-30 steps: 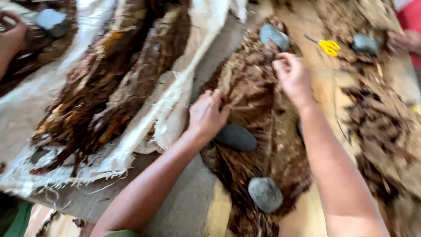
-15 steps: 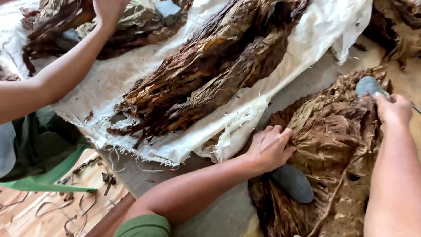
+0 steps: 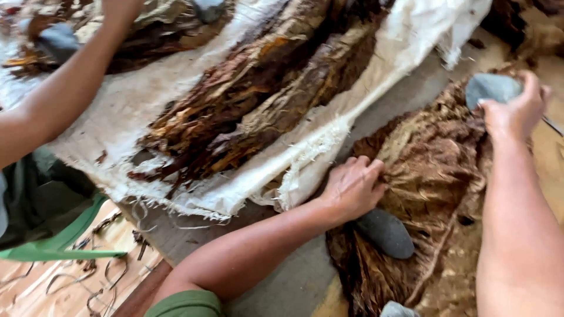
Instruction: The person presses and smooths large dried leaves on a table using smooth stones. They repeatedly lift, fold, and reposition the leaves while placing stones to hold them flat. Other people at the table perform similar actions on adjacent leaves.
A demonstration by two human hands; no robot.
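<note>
Flattened stack of brown dried leaves under both hands, weighting stones partly set.

The white woven sacking [image 3: 147, 111] fills the upper left, its heap of unsorted leaves [image 3: 264, 100] seemingly untouched; the flattened leaf stack [image 3: 423, 176] lies right of centre, already spread; a co-worker's arm [image 3: 59, 100] crosses the far left; the left hand [image 3: 351, 188] presses fingers-curled on the stack's left edge; the right hand [image 3: 517, 111], upper right, grips a grey stone [image 3: 490, 88], not yet laid down; a dark stone [image 3: 385, 233] already rests just below the left hand.
</note>
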